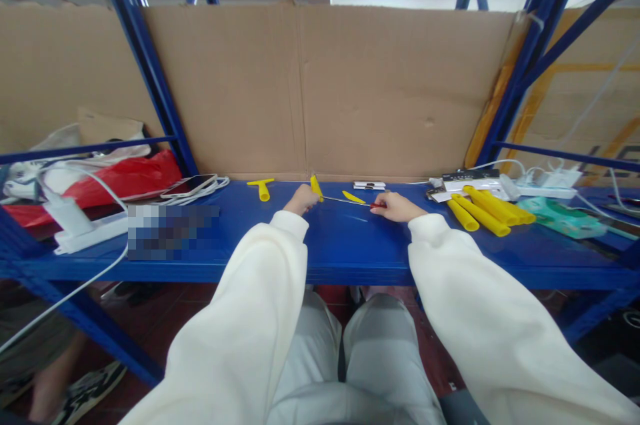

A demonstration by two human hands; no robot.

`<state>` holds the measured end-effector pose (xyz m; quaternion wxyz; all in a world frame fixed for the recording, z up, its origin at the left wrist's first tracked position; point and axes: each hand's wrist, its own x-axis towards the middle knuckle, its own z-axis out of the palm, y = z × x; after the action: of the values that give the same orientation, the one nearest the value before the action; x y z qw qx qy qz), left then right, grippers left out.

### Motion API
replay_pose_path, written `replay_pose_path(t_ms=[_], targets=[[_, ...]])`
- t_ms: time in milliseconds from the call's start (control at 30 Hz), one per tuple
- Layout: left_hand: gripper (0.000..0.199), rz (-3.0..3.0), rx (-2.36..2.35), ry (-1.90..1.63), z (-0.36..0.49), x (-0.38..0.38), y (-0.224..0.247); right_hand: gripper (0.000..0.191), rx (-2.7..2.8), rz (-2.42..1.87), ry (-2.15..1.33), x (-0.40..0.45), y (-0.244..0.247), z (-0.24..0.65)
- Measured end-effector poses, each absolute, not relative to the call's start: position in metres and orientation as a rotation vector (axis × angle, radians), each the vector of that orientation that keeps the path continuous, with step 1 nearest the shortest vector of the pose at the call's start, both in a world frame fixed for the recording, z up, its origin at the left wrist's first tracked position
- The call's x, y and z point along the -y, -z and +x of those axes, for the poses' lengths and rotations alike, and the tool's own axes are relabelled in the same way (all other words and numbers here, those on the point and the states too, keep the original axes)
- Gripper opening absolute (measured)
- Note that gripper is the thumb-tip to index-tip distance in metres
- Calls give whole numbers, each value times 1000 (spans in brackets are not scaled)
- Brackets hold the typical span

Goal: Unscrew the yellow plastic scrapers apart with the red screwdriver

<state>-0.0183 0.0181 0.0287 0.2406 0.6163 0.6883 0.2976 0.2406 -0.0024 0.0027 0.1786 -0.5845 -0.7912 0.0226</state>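
Note:
My left hand (302,199) is closed on a yellow plastic piece (315,187) standing up from the blue shelf. My right hand (397,206) grips the red handle of a screwdriver (376,206). Its thin metal shaft points left and reaches the yellow piece at my left fingers; the exact contact is too small to tell. Just behind the shaft lies a flat yellow part (353,197). Left of my left hand is a yellow T-shaped handle (263,190). A small black-and-white item (369,185) lies near the cardboard.
Several yellow tubes (481,211) lie on the blue shelf (350,248) at right, beside a green packet (565,217) and a power strip. At left are a white power strip (93,233), cables and a red bag (135,178). Cardboard (380,91) closes the back between blue posts.

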Motion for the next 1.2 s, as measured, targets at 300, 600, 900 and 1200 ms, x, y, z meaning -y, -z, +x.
replay_pose_path(t_ms=[300, 600, 900, 1200], targets=[[16, 1688, -1873, -823, -18, -18, -28, 15, 2215, -1612, -133, 7, -5, 236], [13, 1696, -1888, -813, -18, -17, -30, 14, 2228, -1652, -29, 6, -4, 237], [19, 1676, -1864, -848, -18, -18, -28, 12, 2240, -1595, -138, 6, -5, 235], [16, 1686, -1873, -831, -18, -18, -29, 11, 2266, -1546, -66, 6, -5, 237]])
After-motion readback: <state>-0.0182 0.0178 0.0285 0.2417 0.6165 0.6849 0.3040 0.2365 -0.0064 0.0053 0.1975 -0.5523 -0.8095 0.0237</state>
